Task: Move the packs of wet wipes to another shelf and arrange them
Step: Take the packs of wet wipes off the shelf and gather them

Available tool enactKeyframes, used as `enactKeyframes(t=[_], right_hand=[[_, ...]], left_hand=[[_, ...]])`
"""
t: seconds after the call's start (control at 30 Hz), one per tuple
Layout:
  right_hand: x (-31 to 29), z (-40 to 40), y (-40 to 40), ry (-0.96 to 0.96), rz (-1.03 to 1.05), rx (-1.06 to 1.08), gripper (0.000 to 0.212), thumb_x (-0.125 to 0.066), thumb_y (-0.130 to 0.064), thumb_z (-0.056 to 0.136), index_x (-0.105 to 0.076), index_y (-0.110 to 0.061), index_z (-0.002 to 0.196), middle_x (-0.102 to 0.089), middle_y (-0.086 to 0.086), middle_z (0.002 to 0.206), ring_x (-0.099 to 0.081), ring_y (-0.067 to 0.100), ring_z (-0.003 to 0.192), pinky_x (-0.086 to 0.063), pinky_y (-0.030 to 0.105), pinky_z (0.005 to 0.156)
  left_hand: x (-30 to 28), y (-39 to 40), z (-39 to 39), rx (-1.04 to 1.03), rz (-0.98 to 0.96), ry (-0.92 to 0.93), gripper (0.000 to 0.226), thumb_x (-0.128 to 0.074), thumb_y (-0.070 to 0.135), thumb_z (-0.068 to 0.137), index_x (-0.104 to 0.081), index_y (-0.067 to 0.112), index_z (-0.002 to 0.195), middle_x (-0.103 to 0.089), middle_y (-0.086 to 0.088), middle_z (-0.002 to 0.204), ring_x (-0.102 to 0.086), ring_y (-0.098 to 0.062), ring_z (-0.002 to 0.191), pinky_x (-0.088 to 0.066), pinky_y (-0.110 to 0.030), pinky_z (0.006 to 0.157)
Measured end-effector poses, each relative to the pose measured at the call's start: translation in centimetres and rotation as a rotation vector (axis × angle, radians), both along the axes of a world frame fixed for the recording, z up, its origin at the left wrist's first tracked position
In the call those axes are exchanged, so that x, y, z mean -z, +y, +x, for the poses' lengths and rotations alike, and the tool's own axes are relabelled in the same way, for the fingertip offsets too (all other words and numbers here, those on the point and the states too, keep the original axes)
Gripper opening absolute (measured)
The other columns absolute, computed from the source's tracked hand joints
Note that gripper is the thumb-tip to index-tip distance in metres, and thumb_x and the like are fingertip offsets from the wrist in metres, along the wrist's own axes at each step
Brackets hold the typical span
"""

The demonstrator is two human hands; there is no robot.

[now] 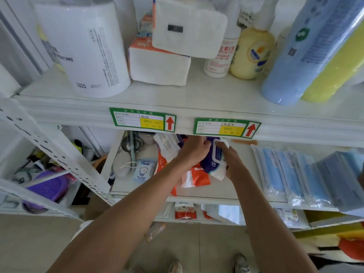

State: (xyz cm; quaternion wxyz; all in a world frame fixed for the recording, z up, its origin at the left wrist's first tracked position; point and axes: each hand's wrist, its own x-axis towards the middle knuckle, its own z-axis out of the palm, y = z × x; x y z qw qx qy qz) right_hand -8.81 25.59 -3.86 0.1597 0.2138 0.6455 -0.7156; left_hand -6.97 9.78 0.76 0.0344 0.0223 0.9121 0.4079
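Hands meet at the centre of the frame, under the lip of the white metal upper shelf. Both reach onto the white middle shelf, where the wipes lie in a loose heap. The right hand curls round the right edge of a purple and white soft pack of wet wipes with a white flip lid, thumb against its side, holding it tilted on end. The left hand is bunched at the pack's upper left corner, fingers tucked in and touching it; whether they pinch the pack or the wrappers behind it I cannot tell.

Directly below the two hands, orange and white flat wipe packs spread toward the shelf's front edge, one passing under the left wrist. A white printed pack leans just left of the left hand. Further left lies a small pale blue pack of pet wipes, well apart from both hands. At the right of the frame, clear bags of blue face masks stand in a row.
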Motion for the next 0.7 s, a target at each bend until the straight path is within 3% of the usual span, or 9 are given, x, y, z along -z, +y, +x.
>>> enactKeyframes(t=[0.07, 0.13, 0.23, 0.27, 0.37, 0.5, 0.57, 0.6, 0.7], right_hand=[[-1.9, 2.2, 1.3, 0.064, -0.120, -0.046, 0.068, -0.078, -0.042, 0.082, -0.058, -0.007, 0.138, -0.067, 0.029, 0.128, -0.066, 0.046, 0.113, -0.051, 0.063, 0.102], [-4.0, 5.0, 1.9, 0.095, -0.201, -0.070, 0.058, -0.071, -0.037, 0.089, -0.058, -0.009, 0.139, -0.065, 0.029, 0.131, -0.064, 0.045, 0.115, -0.048, 0.063, 0.105], [-6.7, 10.4, 1.4, 0.123, -0.195, -0.069, 0.055, -0.067, -0.036, 0.087, -0.062, -0.008, 0.134, -0.075, 0.020, 0.113, -0.073, 0.035, 0.095, -0.058, 0.052, 0.091], [-7.4, 12.6, 0.9, 0.114, -0.175, -0.072, 0.055, -0.067, -0.037, 0.085, -0.064, -0.008, 0.131, -0.076, 0.018, 0.106, -0.075, 0.031, 0.087, -0.062, 0.047, 0.082], [-7.7, 20.5, -1.8, 0.031, -0.108, -0.103, 0.040, -0.073, -0.034, 0.087, -0.069, -0.009, 0.119, -0.077, 0.020, 0.098, -0.075, 0.032, 0.076, -0.064, 0.040, 0.066], [-3.8, 29.7, -8.5, -0.150, -0.028, -0.078, 0.032, -0.072, -0.032, 0.086, -0.076, -0.010, 0.108, -0.079, 0.021, 0.094, -0.077, 0.040, 0.085, -0.063, 0.049, 0.081], [-1.4, 32.6, -13.0, -0.177, 0.025, -0.137, 0.024, -0.070, -0.028, 0.091, -0.076, -0.014, 0.109, -0.081, 0.014, 0.091, -0.079, 0.027, 0.082, -0.064, 0.032, 0.071], [0.2, 33.5, -15.2, -0.205, 0.047, -0.155, 0.024, -0.069, -0.030, 0.092, -0.074, -0.020, 0.113, -0.082, 0.010, 0.094, -0.080, 0.023, 0.084, -0.063, 0.030, 0.071], [7.1, 35.9, -22.2, -0.285, 0.160, -0.259, 0.027, -0.072, -0.035, 0.092, -0.071, -0.025, 0.116, -0.082, 0.002, 0.093, -0.079, 0.020, 0.084, -0.063, 0.042, 0.080]], left_hand=[[-2.1, 0.8, 0.3, -0.008, 0.273, -0.088, 0.019, -0.049, 0.027, 0.105, -0.060, 0.011, 0.100, -0.068, -0.004, 0.107, -0.062, -0.017, 0.090, -0.054, -0.026, 0.082], [-3.7, 1.0, 1.4, -0.078, 0.533, -0.062, 0.022, -0.062, 0.034, 0.099, -0.063, 0.014, 0.108, -0.071, 0.004, 0.111, -0.068, -0.011, 0.098, -0.053, -0.017, 0.080], [-5.1, -0.1, 6.4, -0.177, 0.773, -0.303, 0.035, -0.074, 0.041, 0.087, -0.066, 0.025, 0.117, -0.076, 0.002, 0.109, -0.075, -0.015, 0.097, -0.059, -0.034, 0.084], [-5.2, -0.6, 9.0, -0.153, 0.826, -0.408, 0.027, -0.073, 0.043, 0.088, -0.069, 0.029, 0.111, -0.078, 0.002, 0.104, -0.077, -0.019, 0.096, -0.059, -0.039, 0.087], [-4.2, -3.0, 17.4, -0.179, 0.882, -0.462, 0.015, -0.068, 0.048, 0.092, -0.071, 0.036, 0.102, -0.081, 0.007, 0.100, -0.077, -0.015, 0.095, -0.059, -0.041, 0.095], [-0.1, -8.8, 26.8, -0.363, 0.898, -0.664, 0.024, -0.071, 0.050, 0.087, -0.068, 0.034, 0.105, -0.081, 0.018, 0.087, -0.078, -0.002, 0.080, -0.060, -0.029, 0.083], [2.7, -13.3, 30.4, -0.457, 0.877, -0.756, 0.034, -0.081, 0.046, 0.081, -0.072, 0.029, 0.109, -0.082, 0.009, 0.091, -0.080, -0.012, 0.087, -0.061, -0.038, 0.090], [4.3, -15.8, 31.9, -0.489, 0.848, -0.780, 0.040, -0.083, 0.043, 0.078, -0.074, 0.025, 0.112, -0.083, 0.003, 0.095, -0.080, -0.017, 0.089, -0.062, -0.040, 0.091], [10.4, -24.2, 35.8, -0.562, 0.764, -0.850, 0.027, -0.079, 0.030, 0.087, -0.073, 0.024, 0.113, -0.083, -0.002, 0.094, -0.080, -0.021, 0.085, -0.064, -0.034, 0.079]])
